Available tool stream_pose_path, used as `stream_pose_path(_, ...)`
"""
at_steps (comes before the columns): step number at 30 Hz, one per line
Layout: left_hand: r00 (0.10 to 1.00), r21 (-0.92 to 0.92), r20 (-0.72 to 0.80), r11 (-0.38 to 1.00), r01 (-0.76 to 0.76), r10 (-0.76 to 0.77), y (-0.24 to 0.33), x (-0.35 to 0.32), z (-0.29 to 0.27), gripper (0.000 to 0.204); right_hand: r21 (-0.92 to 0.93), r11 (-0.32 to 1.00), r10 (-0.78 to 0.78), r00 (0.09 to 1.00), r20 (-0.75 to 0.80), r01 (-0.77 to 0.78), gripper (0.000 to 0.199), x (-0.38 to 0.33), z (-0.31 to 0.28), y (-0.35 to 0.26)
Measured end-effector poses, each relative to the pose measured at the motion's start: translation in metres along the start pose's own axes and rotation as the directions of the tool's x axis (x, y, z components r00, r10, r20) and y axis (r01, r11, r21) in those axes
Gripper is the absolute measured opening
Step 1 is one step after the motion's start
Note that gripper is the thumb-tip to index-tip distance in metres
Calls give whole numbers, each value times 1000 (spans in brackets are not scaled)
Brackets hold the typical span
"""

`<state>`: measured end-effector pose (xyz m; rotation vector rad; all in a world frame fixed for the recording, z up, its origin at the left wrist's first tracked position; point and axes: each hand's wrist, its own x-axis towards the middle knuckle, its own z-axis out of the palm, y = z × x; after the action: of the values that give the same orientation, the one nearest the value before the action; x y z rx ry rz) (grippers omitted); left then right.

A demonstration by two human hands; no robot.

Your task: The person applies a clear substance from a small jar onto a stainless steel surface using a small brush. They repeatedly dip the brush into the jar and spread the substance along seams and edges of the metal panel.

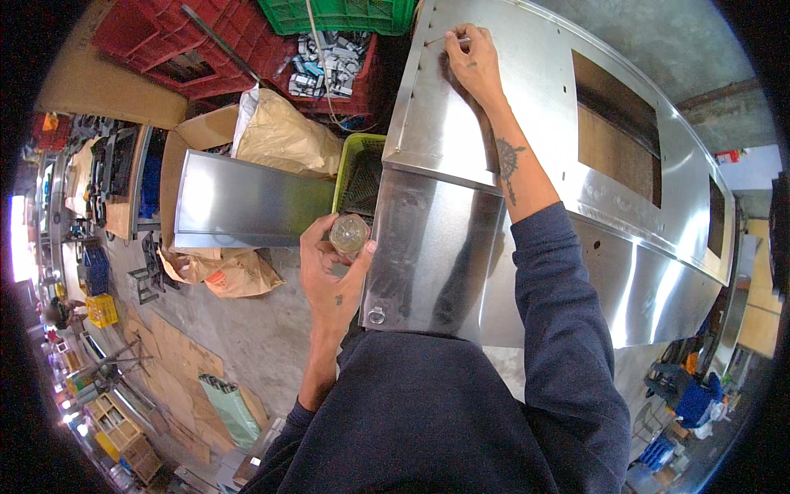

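My left hand (331, 284) is closed around a small see-through bottle or jar (350, 235), seen end-on beside the near left side of a large sheet-metal housing (527, 90). What the container holds I cannot make out. Over the housing's far left part reaches my right hand (473, 66), pinching a thin stick-like tool (463, 40). The tool's end points left, toward a row of small dark holes or marks along the housing's edge; whether it touches the metal I cannot tell. A small metal ring (376, 316) hangs at the near left corner.
Left of the housing stand a yellow-green basket (349, 155), a shiny metal panel (239, 200) across a cardboard box, and a brown paper sack (284, 132). Red crates (177, 45) with small metal parts and a green crate (341, 15) lie beyond. Rectangular cutouts (617, 128) open the housing.
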<state>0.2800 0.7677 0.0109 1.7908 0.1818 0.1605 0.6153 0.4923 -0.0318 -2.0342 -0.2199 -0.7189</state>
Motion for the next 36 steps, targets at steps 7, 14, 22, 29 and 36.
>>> stream_pose_path(7,1000,9,-7,1000,-12,12,0,0,1,69,6,1000,-1,1000,-2,1,24,0,1,2)
stream_pose_path(14,1000,4,-5,1000,-1,1,0,0,0,68,-14,1000,6,1000,25,-5,25,1,-3,-5)
stream_pose_path(22,1000,-18,-1,1000,4,-4,-1,-1,-1,69,-23,1000,4,1000,4,-4,25,0,-2,-1)
stream_pose_path(29,1000,7,-9,1000,9,-9,-1,-1,-1,70,-22,1000,-16,1000,-14,16,25,2,-1,1)
stream_pose_path(36,996,-41,-56,997,-66,64,-3,4,6,64,179,964,214,973,-88,-196,28,-2,-28,-12)
